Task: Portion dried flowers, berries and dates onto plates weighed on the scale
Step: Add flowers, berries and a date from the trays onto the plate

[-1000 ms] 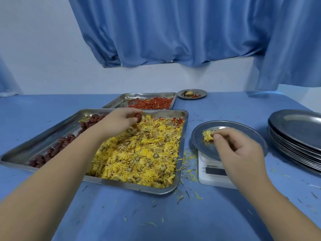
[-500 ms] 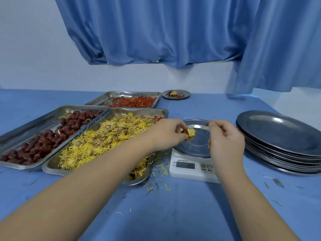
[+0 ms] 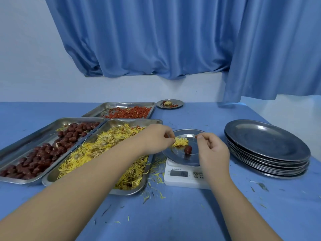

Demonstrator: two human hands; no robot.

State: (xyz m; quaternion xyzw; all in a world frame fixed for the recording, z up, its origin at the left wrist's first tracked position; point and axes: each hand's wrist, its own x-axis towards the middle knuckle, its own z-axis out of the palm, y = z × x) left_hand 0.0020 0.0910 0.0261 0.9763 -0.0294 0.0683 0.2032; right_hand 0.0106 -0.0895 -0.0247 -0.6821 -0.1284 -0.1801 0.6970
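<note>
A round steel plate (image 3: 184,159) is seated on a white digital scale (image 3: 182,181) on the blue tabletop (image 3: 173,220). On the plate, a dried flower clump (image 3: 180,141) is found at the far left, and a single red date (image 3: 188,149) is lying just beside it on the near side.

The left hand (image 3: 156,138) is held over the plate's left rim. Its fingers are curled and its fingertips are set against the clump's left edge. Whether petals are actually pinched cannot be told.

The right hand (image 3: 212,150) is held over the plate's right rim, clenched loosely, thumb against forefinger. Nothing is seen in its grasp.

To the left of the scale, a flower tray (image 3: 50,179) and a date tray (image 3: 34,136) are placed side by side, with a berry tray (image 3: 102,108) behind them. Loose petals (image 3: 156,176) are scattered between the flower tray and the scale.

A filled plate (image 3: 179,103) is located at the far side of the tabletop. A stack of plates (image 3: 265,141) is located to the right of the scale.
</note>
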